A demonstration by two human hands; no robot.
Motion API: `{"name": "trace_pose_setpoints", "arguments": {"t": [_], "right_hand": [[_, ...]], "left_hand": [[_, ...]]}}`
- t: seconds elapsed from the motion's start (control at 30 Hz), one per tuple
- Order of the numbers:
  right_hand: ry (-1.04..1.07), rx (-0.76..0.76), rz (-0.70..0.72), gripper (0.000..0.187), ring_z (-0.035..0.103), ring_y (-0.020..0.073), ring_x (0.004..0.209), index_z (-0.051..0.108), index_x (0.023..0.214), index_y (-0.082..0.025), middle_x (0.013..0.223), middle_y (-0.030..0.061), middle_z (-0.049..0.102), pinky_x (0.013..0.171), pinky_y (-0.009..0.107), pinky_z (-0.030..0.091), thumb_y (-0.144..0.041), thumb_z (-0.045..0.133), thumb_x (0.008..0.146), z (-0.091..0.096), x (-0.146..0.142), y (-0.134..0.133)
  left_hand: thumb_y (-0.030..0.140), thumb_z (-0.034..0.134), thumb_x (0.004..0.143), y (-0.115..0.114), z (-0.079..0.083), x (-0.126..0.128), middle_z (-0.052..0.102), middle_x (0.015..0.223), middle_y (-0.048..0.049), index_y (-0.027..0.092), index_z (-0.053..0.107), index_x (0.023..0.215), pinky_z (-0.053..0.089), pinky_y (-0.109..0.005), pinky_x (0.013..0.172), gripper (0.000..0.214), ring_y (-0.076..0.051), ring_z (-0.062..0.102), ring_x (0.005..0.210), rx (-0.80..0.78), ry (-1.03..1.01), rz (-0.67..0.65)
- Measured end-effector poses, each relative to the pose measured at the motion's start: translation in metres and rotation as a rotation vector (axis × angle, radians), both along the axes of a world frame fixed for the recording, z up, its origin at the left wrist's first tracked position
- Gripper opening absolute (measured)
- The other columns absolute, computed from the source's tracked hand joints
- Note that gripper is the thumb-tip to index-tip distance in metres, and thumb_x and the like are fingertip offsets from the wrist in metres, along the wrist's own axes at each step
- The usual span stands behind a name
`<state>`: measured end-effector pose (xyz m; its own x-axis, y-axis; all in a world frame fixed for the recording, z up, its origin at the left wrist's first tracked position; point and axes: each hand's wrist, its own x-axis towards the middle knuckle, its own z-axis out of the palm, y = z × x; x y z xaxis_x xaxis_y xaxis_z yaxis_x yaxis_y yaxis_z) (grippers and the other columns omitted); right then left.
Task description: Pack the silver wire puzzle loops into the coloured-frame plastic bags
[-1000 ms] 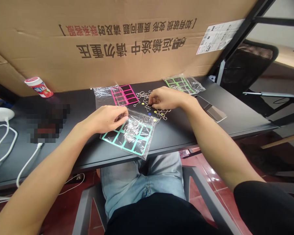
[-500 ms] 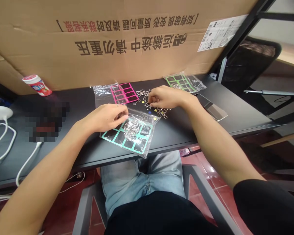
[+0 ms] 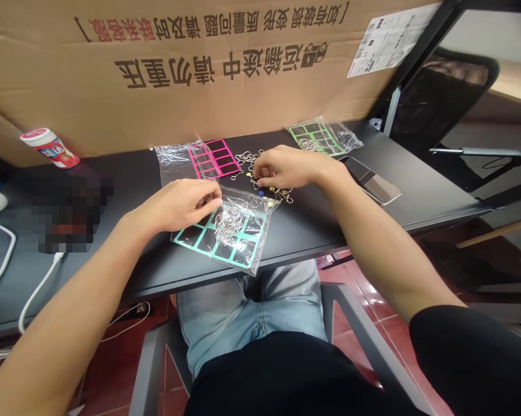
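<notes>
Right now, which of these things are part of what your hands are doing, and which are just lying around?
Part of the job: small wire loops under the right hand, clear bag with teal grid under the left hand, pink grid, green grid.

Just lying about: phone, red-capped bottle, white cable, cardboard sheet.

In bg, a large brown cardboard sheet [image 3: 178, 75] w/ black Chinese print stands behind a matte black desk [image 3: 416, 214]; a black mesh office chair [image 3: 455, 98] is at right, w/ dark-red tile floor [image 3: 360, 323] below.
</notes>
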<state>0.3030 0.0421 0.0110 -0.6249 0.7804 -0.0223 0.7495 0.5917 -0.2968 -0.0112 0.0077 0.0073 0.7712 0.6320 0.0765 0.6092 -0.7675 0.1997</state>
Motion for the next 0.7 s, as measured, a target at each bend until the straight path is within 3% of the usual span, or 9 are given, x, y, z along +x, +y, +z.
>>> {"name": "trace_pose_setpoints", "arguments": {"t": [0.2, 0.4, 0.53, 0.7], "right_hand": [[0.025, -0.001, -0.035, 0.023, 0.07, 0.0245, 0.089, 0.083, 0.108, -0.02, 0.096, 0.0075, 0.079, 0.081, 0.041, 0.051, -0.027, 0.072, 0.089, -0.0018, 0.0012, 0.002], [0.042, 0.023, -0.063, 0.019, 0.07, 0.026, 0.087, 0.083, 0.097, -0.019, 0.089, 0.008, 0.078, 0.081, 0.043, 0.05, -0.016, 0.068, 0.086, -0.0031, 0.0014, 0.003], [0.051, 0.114, -0.061, 0.019, 0.068, 0.0291, 0.09, 0.081, 0.093, -0.018, 0.088, 0.0102, 0.076, 0.086, 0.046, 0.048, -0.014, 0.064, 0.086, -0.0046, 0.0008, 0.003], [0.098, 0.201, -0.15, 0.025, 0.066, 0.0297, 0.093, 0.081, 0.103, -0.018, 0.096, 0.0113, 0.077, 0.092, 0.047, 0.048, -0.017, 0.06, 0.088, -0.005, 0.0043, 0.0063]], "left_hand": [[0.039, 0.054, 0.107, 0.0003, -0.0001, -0.0003, 0.071, 0.083, -0.0006, 0.023, 0.067, 0.101, 0.039, -0.032, 0.066, 0.022, -0.017, 0.059, 0.071, 0.002, 0.008, -0.001], [0.041, 0.054, 0.107, 0.0016, -0.0018, -0.0014, 0.071, 0.083, -0.0009, 0.023, 0.067, 0.102, 0.04, -0.032, 0.067, 0.022, -0.017, 0.06, 0.071, -0.001, 0.013, -0.003], [0.04, 0.054, 0.107, 0.0017, -0.0025, -0.0018, 0.07, 0.082, -0.0012, 0.023, 0.068, 0.102, 0.04, -0.032, 0.066, 0.022, -0.017, 0.06, 0.07, 0.006, 0.001, -0.005], [0.039, 0.053, 0.107, 0.0007, -0.002, -0.0018, 0.07, 0.081, -0.0011, 0.023, 0.067, 0.1, 0.041, -0.032, 0.065, 0.023, -0.017, 0.06, 0.069, 0.013, -0.003, -0.003]]}}
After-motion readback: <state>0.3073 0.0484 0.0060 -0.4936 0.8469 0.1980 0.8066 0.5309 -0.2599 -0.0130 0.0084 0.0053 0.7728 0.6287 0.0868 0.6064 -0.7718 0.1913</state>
